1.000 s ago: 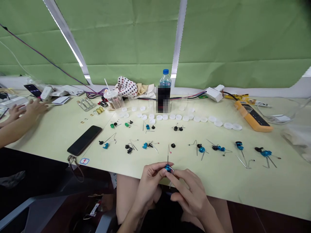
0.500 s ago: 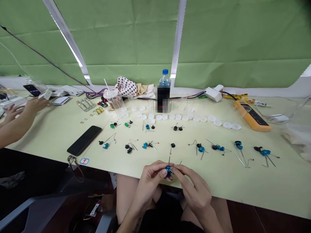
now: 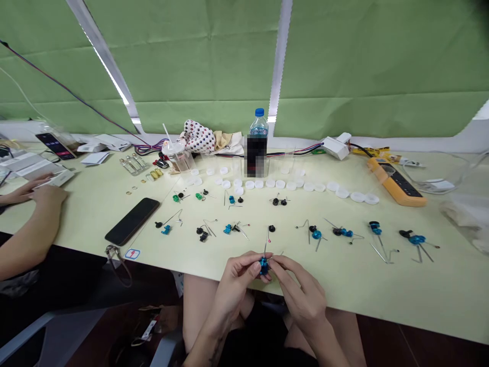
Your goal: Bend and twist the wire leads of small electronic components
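My left hand [image 3: 239, 278] pinches a small shiny blue metal part [image 3: 264, 265] between thumb and fingers, just above the table's front edge. Closed at the right side of that part is my right hand [image 3: 301, 290], its fingertips around a thin metal rod [image 3: 281, 253] whose end sticks out behind them. The fingers cover most of the rod and where it meets the blue part. Beyond the hands lies a black round knob [image 3: 271, 229], with thin metal pieces, one red-tipped, reaching from near it toward the blue part.
Sets of blue, green or black parts, such as a blue part [image 3: 317, 234], lie in two rows with bent rods. Behind them run white round caps [image 3: 308, 187] and a bottle [image 3: 259, 125]. A phone [image 3: 132, 221] lies left; a co-worker's arm [image 3: 36, 224] rests farther left.
Both my hands have shifted very slightly, still holding the blue part and the rod. At left, the co-worker's hands have drawn back from the phone to a white box.
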Tool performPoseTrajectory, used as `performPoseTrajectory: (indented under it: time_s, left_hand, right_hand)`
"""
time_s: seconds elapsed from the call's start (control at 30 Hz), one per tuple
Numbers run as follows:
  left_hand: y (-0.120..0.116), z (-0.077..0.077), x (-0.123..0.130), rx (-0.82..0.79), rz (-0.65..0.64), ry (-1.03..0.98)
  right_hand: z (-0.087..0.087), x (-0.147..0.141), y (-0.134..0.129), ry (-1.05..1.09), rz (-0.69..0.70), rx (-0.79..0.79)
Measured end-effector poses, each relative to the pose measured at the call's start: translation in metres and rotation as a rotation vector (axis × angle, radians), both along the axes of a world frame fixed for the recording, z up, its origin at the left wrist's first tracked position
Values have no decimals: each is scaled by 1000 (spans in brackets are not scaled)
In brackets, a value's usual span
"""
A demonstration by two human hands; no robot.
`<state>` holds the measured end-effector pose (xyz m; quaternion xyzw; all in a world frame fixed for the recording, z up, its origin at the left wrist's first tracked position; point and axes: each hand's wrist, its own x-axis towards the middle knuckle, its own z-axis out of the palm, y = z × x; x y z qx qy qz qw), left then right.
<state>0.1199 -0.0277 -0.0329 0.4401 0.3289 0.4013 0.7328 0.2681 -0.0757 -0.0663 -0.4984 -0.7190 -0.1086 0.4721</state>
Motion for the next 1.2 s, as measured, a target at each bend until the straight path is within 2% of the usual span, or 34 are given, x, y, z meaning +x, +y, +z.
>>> performPoseTrajectory:
  time_s: [0.13,0.37,0.57,0.67,0.87,1.07,1.2]
  left_hand:
    - [2,-4,0,17,7,8]
    - [10,-15,6,45,55,28]
    - [9,-24,16,22,70,-10]
    - [11,-26,18,3,87,-4]
    - [22,-28,10,66,224,131]
    - [25,-27,3,99,254,166]
    - [25,-28,3,83,261,218]
  right_hand:
    - [-5,0,3,30,23,-87]
    - [-10,-4,16,242,73,-188]
    - [-4,-7,20,304,-2,-250]
    - [-2,-7,24,324,-47,-332]
    - [1,-6,31,329,-145,-502]
    - [1,-3,33,261,-189,-531]
    - [-7,12,36,115,-298,-496]
